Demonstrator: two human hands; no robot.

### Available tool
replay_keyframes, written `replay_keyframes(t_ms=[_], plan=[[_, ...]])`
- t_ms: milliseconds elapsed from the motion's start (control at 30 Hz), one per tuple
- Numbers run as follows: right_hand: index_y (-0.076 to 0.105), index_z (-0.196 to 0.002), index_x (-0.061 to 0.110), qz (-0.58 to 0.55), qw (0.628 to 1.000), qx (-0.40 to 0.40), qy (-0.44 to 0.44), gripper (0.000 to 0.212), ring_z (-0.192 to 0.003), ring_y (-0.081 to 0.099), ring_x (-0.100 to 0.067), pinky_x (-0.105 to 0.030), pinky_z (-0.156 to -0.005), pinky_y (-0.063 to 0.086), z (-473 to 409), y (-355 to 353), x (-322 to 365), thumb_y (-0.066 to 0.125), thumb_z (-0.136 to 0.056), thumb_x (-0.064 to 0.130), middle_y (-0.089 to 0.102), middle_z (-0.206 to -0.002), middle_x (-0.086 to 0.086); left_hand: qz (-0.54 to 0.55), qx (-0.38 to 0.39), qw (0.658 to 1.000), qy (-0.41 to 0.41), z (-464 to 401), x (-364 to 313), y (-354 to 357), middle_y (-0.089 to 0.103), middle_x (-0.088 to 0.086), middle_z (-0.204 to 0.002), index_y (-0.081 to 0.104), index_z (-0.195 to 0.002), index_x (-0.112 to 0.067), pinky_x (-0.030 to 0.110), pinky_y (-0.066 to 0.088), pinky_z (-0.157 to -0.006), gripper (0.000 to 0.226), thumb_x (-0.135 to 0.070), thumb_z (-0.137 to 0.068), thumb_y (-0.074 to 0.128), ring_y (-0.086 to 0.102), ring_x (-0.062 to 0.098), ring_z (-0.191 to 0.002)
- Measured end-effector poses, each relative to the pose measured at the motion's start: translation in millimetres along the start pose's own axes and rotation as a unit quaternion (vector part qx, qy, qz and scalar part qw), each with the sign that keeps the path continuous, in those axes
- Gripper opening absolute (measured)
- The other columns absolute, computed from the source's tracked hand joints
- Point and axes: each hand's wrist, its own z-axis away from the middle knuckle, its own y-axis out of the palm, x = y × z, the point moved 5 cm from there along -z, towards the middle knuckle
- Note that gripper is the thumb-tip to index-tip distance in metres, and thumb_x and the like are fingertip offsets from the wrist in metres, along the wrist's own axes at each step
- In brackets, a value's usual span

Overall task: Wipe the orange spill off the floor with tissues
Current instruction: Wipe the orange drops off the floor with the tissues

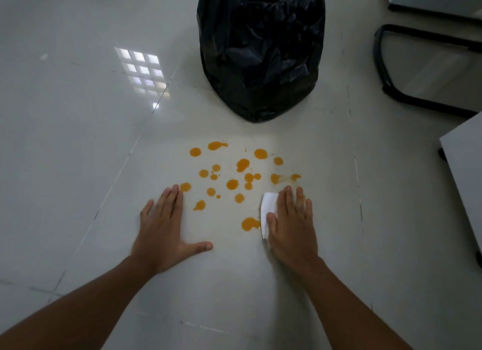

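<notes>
**Kid:** Both arms reach out from me, down to the floor (78,140). See them?

**Friend:** Yes. What is your left hand (163,229) doing?

**Kid:** It lies flat on the floor, fingers straight, thumb out to the side. It holds nothing. Its fingertips are just beside one orange drop.

**Friend:** And the other one?

**Kid:** My right hand (290,227) is flat too. It presses down on a white tissue (268,208). The fingers are straight on top of it. Part of the tissue pokes out on the left side of my hand.

**Friend:** Where is the mess?

**Kid:** The orange spill (232,184) is on the floor between my hands and past them. It is lots of round drops, big and small. One big drop touches the edge of the tissue. Up by my right fingertips the orange looks smeared and pale.

**Friend:** What is that dark thing?

**Kid:** A bin with a black bag (260,52) stands behind the spill, apart from it. Off to the right there is a black chair leg (383,70) and a grey cabinet corner (461,172).
</notes>
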Motion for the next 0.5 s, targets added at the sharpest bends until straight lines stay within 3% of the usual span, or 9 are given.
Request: replay_keyframes(t_ms=[67, 133, 500], plan=[[0.0, -0.155, 0.009, -0.002, 0.994, 0.016, -0.104, 0.066, -0.151, -0.01, -0.021, -0.041, -0.124, -0.001, -1, 0, -11, 0.021, -0.102, 0.041, -0.003, -0.165, -0.007, 0.009, -0.01, 1.0, 0.001, -1, 1, 0, 0.019, 0.012, -0.166, 0.017, -0.157, -0.004, 0.055, 0.02, -0.119, 0.14, -0.104, -0.06, 0.033, 0.019, 0.027, -0.153], [-0.002, -0.155, 0.009, 0.025, 0.989, 0.016, -0.146, 0.066, -0.151, -0.009, -0.019, -0.042, -0.124, 0.005, -3, 3, -17, 0.015, -0.102, 0.044, -0.005, -0.165, -0.006, 0.009, -0.015, 1.0, 0.003, -1, 1, 1, 0.018, 0.012, -0.167, 0.016, -0.157, -0.004, 0.055, 0.02, -0.12, 0.14, -0.104, -0.06, 0.033, 0.017, 0.026, -0.154], [0.002, -0.155, 0.005, 0.028, 0.996, -0.011, -0.079, 0.068, -0.151, 0.003, -0.028, -0.043, -0.123, 0.011, -1, 12, -4, 0.02, -0.099, 0.04, 0.005, -0.164, -0.014, 0.003, -0.015, 1.0, 0.007, -1, -1, 1, 0.014, 0.012, -0.167, 0.016, -0.157, -0.002, 0.056, 0.018, -0.121, 0.145, -0.106, -0.056, 0.029, 0.013, 0.025, -0.155]])
